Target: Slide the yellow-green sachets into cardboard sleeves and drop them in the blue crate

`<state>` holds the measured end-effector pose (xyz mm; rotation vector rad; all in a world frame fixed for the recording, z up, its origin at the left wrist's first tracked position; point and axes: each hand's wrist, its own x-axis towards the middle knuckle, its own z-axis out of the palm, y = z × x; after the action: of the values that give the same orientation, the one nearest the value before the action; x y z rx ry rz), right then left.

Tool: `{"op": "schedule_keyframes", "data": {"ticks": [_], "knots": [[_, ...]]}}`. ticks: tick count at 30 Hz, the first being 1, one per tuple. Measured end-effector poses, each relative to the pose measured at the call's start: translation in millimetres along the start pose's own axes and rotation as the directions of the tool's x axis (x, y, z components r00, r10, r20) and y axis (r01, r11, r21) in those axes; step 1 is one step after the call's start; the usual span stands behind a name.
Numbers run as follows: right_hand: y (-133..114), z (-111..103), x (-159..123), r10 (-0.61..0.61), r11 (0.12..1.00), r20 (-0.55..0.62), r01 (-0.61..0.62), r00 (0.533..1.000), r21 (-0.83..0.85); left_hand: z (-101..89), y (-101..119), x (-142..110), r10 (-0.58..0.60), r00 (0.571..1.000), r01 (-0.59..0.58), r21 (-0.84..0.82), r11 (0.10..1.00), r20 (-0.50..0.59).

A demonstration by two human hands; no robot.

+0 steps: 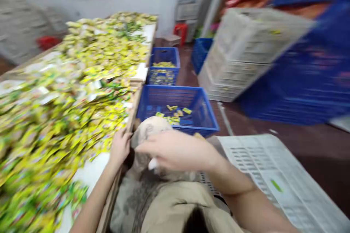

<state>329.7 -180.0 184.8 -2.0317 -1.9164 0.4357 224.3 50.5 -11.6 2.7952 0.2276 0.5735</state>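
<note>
My left hand (120,148) is at the wooden edge of the table (146,67), its fingers curled over the rim beside the heap of small yellow-and-green packets (90,116). Over my lap, my right hand (175,150) is closed with the fingers bent inward. Something small and white (153,164) shows by its thumb; blur hides whether it is a held piece. Just past my knee stands a blue plastic crate (209,116) with several loose yellow packets (175,114) on its bottom.
A second blue crate (177,67) holding packets stands farther along the table. To my right is an upturned-looking white plastic crate (251,164) with a green strip (276,185) on it. Stacked white crates (243,51) and a large blue stack (308,80) stand beyond.
</note>
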Motion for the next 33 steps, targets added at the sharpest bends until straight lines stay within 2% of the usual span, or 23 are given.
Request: {"op": "schedule_keyframes", "data": {"ticks": [1, 3, 5, 7, 9, 11, 13, 16, 19, 21, 24, 26, 30, 33], "knots": [[12.0, 3.2, 4.4, -0.002, 1.0, -0.002, 0.002, 1.0, 0.026, -1.4, 0.4, -9.8, -0.044, 0.999, 0.043, 0.034, 0.998, 0.026], [45.3, 12.2, 11.0, 0.085, 0.994, -0.036, -0.082, 0.996, 0.07, -4.0, 5.2, -28.4, -0.11, 0.99, 0.102, 0.088, 0.991, 0.086], [85.2, 25.5, 18.8, 0.174, 0.979, -0.086, -0.163, 0.981, 0.119, -8.3, 14.8, -51.7, -0.209, 0.973, 0.193, 0.159, 0.968, 0.096], [124.8, 42.2, 29.3, 0.251, 0.958, -0.131, -0.227, 0.959, 0.173, -13.9, 28.2, -79.6, -0.338, 0.94, 0.317, 0.237, 0.918, 0.051], [160.0, 60.3, 43.2, 0.324, 0.932, -0.184, -0.28, 0.928, 0.229, -18.0, 42.1, -105.0, -0.462, 0.887, 0.445, 0.303, 0.842, -0.019], [188.0, 77.8, 60.7, 0.368, 0.907, -0.244, -0.288, 0.897, 0.306, -18.9, 53.0, -120.7, -0.533, 0.843, 0.524, 0.34, 0.781, -0.074], [206.8, 93.2, 82.0, 0.365, 0.891, -0.283, -0.244, 0.887, 0.384, -16.7, 59.6, -125.2, -0.553, 0.825, 0.556, 0.351, 0.753, -0.119], [215.7, 111.4, 119.3, 0.265, 0.92, -0.395, -0.108, 0.879, 0.378, -12.1, 63.0, -120.8, -0.54, 0.82, 0.569, 0.365, 0.737, -0.187], [209.1, 127.2, 158.4, 0.13, 0.96, -0.54, 0.031, 0.832, 0.279, -10.1, 63.6, -117.0, -0.526, 0.819, 0.573, 0.386, 0.723, -0.23], [204.0, 139.7, 182.7, 0.094, 0.957, -0.578, 0.087, 0.811, 0.277, -10.6, 64.6, -116.5, -0.525, 0.814, 0.58, 0.395, 0.712, -0.248], [202.2, 161.9, 212.3, 0.139, 0.945, -0.595, 0.073, 0.792, 0.318, -12.5, 67.4, -116.0, -0.53, 0.811, 0.584, 0.415, 0.698, -0.249], [204.3, 175.7, 225.1, 0.188, 0.949, -0.626, 0.025, 0.757, 0.315, -13.3, 69.4, -114.6, -0.535, 0.811, 0.582, 0.426, 0.693, -0.238], [210.9, 190.6, 234.6, 0.188, 0.963, -0.704, 0.014, 0.685, 0.271, -13.5, 72.4, -111.2, -0.551, 0.803, 0.59, 0.425, 0.686, -0.226], [216.2, 193.5, 234.2, 0.15, 0.97, -0.73, 0.044, 0.666, 0.24, -13.0, 73.8, -109.7, -0.575, 0.788, 0.61, 0.4, 0.684, -0.22]]}}
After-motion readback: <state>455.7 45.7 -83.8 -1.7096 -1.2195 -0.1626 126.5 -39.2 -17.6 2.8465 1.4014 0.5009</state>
